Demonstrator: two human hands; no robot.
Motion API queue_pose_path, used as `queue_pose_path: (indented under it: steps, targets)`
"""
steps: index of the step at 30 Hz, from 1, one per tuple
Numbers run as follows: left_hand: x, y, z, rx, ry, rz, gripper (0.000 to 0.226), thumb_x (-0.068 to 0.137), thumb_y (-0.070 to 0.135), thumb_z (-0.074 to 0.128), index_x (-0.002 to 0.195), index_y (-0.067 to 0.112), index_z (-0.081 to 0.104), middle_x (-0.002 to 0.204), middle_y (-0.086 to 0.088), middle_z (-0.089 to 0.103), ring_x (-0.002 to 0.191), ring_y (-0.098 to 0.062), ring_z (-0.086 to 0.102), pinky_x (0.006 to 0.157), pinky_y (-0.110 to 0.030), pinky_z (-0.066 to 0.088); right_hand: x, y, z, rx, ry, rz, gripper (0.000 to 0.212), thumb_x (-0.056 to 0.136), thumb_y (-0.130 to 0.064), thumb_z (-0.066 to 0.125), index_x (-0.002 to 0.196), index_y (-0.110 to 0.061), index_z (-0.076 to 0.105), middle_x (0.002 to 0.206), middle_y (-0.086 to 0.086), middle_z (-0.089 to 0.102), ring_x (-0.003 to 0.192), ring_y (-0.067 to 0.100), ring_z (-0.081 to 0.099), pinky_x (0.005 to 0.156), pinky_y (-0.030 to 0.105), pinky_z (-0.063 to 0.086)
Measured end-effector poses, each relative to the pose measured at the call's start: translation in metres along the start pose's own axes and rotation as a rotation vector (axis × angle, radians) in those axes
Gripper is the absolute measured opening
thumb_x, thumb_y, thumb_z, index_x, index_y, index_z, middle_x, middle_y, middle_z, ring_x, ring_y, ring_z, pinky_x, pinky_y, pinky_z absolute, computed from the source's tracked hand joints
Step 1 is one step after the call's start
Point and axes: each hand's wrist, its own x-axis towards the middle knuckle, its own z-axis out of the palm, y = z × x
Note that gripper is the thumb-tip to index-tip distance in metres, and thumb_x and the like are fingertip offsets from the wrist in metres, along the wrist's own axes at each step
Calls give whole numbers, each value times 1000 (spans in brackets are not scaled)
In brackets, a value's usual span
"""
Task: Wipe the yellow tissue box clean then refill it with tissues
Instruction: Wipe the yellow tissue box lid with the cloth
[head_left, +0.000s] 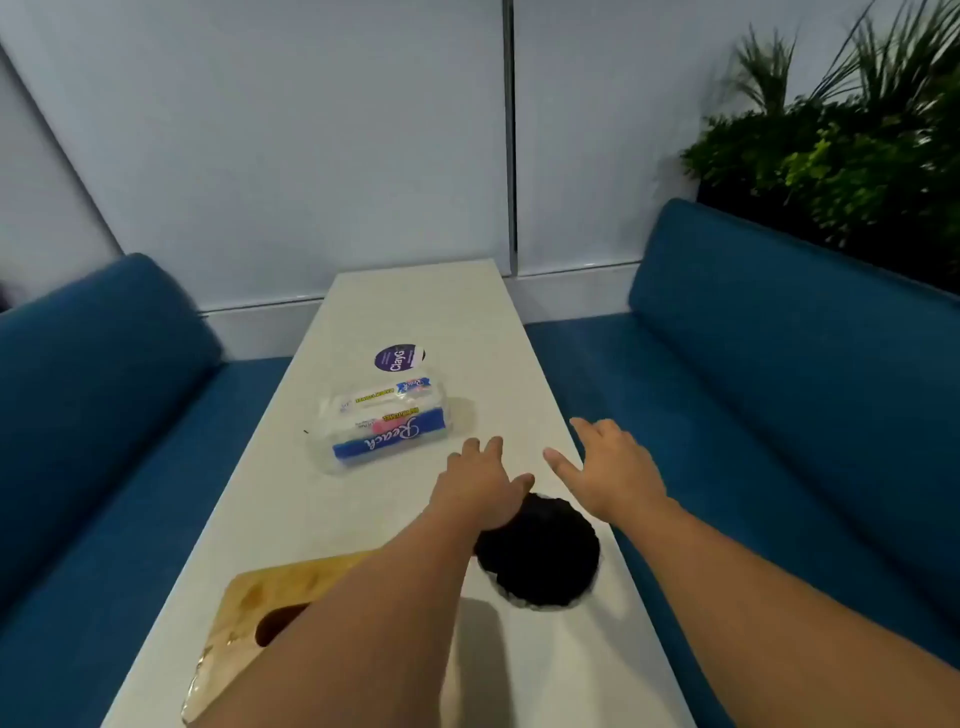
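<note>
Both hands reach out over the long white table (415, 312) with fingers spread and nothing held in either. The left hand (480, 488) hovers palm down, its heel over the far left edge of a crumpled black cloth (540, 553) that lies on the table's right half, while the right hand (610, 470) is open just to the right of it, near the table's right edge. Just beyond the left fingertips, to the far left, lies a clear plastic pack of tissues (384, 423) with blue and white print, and behind that a round purple sticker (399, 357) sits on the tabletop. The yellow tissue box (260, 603) rests at the near left of the table, partly hidden under the left forearm, its dark oval slot facing up. Blue cushioned benches (779, 338) flank the table on both sides, and green plants (841, 156) stand behind the right bench.
</note>
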Motion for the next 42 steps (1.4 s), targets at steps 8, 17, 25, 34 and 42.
queue_pose_path:
  steps: [8,17,25,34,42]
  targets:
    - [9,-7,68,-42,-215,-184,58,95,49,44,140,13,36,134,-15,43,123,-36,44,102,-44,40,-9,32,64,54,-303,201,65,90,-64,40,131,-14,46,128,8,46,115,30,48,88,41,46]
    - [4,5,98,-138,-173,-188,33,88,20,51,118,9,54,116,-13,61,104,-29,58,81,-30,45,-14,31,97,388,-388,354,33,90,-39,60,104,-9,58,100,8,63,89,24,59,69,31,48]
    - [-5,37,57,-701,-20,-223,37,89,20,50,126,18,53,115,-10,64,102,-27,60,91,-38,50,-7,10,46,1220,-187,464,10,93,-17,55,99,-19,63,100,9,68,91,27,65,73,40,56]
    - [-37,39,-50,-887,298,-52,33,92,51,52,103,20,58,90,1,64,88,-19,63,81,-38,54,-14,-68,-27,1701,-297,209,21,98,-9,49,114,-15,62,106,10,72,94,24,70,79,37,58]
    - [-102,-36,-120,-750,456,55,21,94,44,52,112,32,51,100,5,61,85,-16,64,64,-29,55,-52,-158,-38,1435,-205,0,20,97,-11,53,115,-18,59,109,7,67,99,26,66,79,40,59]
